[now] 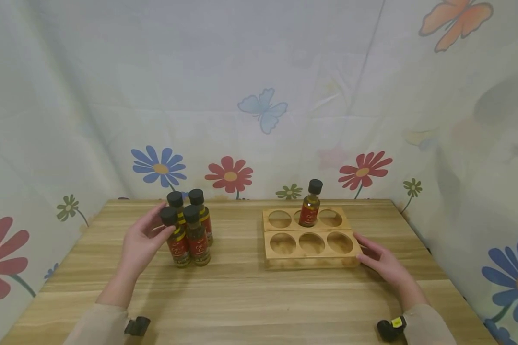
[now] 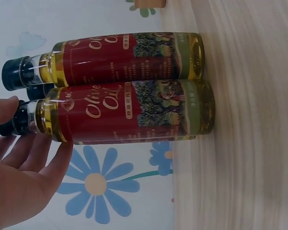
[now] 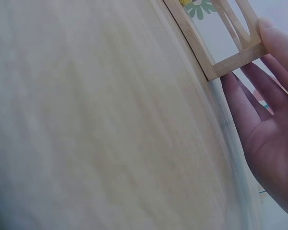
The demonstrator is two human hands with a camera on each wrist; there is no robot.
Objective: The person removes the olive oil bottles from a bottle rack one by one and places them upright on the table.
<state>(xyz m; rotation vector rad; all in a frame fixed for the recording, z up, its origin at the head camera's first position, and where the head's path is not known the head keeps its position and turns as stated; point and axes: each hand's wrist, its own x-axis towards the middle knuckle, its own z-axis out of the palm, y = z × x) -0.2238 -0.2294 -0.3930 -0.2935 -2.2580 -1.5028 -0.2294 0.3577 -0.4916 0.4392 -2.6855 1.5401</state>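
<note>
Several olive oil bottles with black caps and red labels stand upright in a tight cluster at the left. My left hand (image 1: pixel 141 243) has its thumb and fingers around the cap and neck of the front-left olive oil bottle (image 2: pixel 96 112). Another olive oil bottle (image 2: pixel 120 60) stands right beside it. My right hand (image 1: pixel 386 262) touches the right end of a wooden rack (image 1: pixel 308 262) with round holes. In the right wrist view the fingers are nearly straight against the rack's end (image 3: pixel 237 61). One bottle (image 1: pixel 310 211) stands in the rack's back row, middle hole.
The wood-grain table (image 1: pixel 259 306) runs back to a hanging cloth (image 1: pixel 198 96) printed with flowers and butterflies. A stretch of tabletop lies between the bottle cluster and the rack. Dark devices (image 1: pixel 137 326) sit at both wrists.
</note>
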